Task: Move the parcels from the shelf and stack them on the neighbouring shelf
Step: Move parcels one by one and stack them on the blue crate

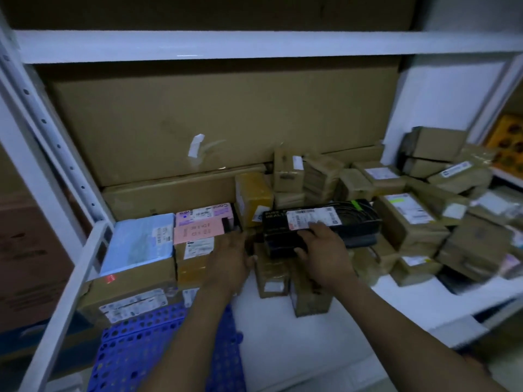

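A long black parcel (353,222) with a white label lies across brown boxes in the middle of the white shelf (283,335). My right hand (325,250) grips its near left end, fingers curled over the top by the label. My left hand (232,256) is at the parcel's left end, between it and a stack of a pink parcel (198,224) on a brown box (195,264); its fingertips are hidden. A pale blue parcel (141,244) lies on a brown carton (127,290) at the left. Several brown taped parcels (410,222) are heaped at the right.
Large flat cartons (212,123) stand against the back of the shelf. A blue perforated crate (135,352) sits at the front left. White uprights (56,292) frame the left side, and a shelf board (254,46) runs overhead. An orange box (506,142) shows at far right.
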